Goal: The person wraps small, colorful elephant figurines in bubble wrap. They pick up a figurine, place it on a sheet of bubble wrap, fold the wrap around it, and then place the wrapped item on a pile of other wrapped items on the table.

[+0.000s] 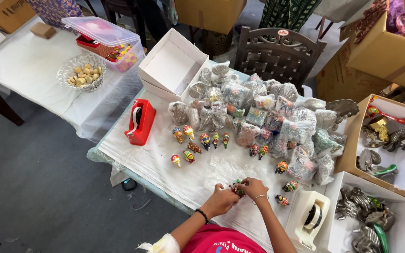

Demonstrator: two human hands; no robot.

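Holding a small painted figurine over the cloth

Gripping a painted figurine [236,188] between them, the left hand [220,200] and right hand [253,187] meet at the near edge of a table [155,164] draped in white cloth. Wrapped bundles [258,112], loose figurines [198,140], a red tape dispenser [140,122] and a white one [311,218] lie on it. Cardboard boxes [385,51] and a dark chair [277,54] ring it on grey floor [38,187].

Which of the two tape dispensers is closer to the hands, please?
The white dispenser, just right of the right hand; the red dispenser stands farther off, up left.
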